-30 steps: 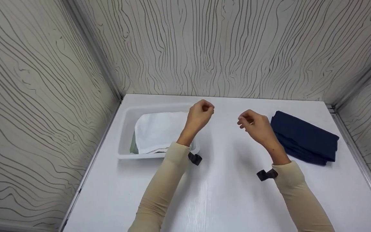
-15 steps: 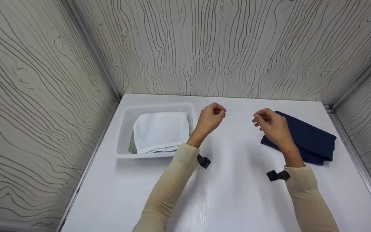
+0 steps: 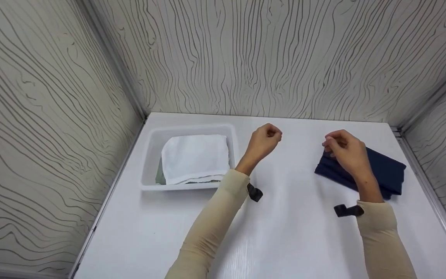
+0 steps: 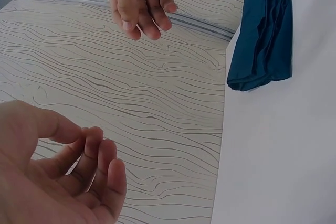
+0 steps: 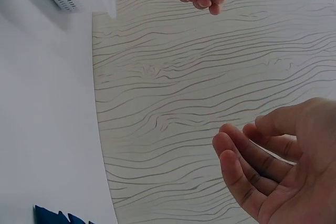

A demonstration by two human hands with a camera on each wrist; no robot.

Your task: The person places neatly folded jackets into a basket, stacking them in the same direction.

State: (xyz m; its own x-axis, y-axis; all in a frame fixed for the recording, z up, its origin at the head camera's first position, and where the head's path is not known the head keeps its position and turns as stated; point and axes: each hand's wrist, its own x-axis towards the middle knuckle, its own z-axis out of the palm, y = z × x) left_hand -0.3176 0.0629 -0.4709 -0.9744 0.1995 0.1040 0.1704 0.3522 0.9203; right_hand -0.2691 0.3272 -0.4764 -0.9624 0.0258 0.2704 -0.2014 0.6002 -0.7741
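My left hand [image 3: 263, 142] hovers over the white table, right of the plastic basket [image 3: 144, 170]. Its fingers are loosely curled, thumb near the index fingertip, and the left wrist view finds nothing between them. My right hand [image 3: 349, 155] is raised in front of a folded navy cloth [image 3: 387, 168] and hides part of it in the head view. In the right wrist view its relaxed fingers hold nothing, and they appear apart from the cloth. Inside the basket lies a folded white cloth [image 3: 196, 157], with a green cloth [image 3: 160, 175] showing beneath its left edge.
The white table [image 3: 285, 240] meets a wood-patterned back wall [image 3: 254, 58] and a similar left wall [image 3: 45, 135]. Metal rails run along the corners and the table's sides. A small black camera mount [image 3: 254, 192] sits on the left wrist.
Both hands have moved to the right, the left away from the basket and the right across in front of the navy cloth. The basket and cloths have stayed put.
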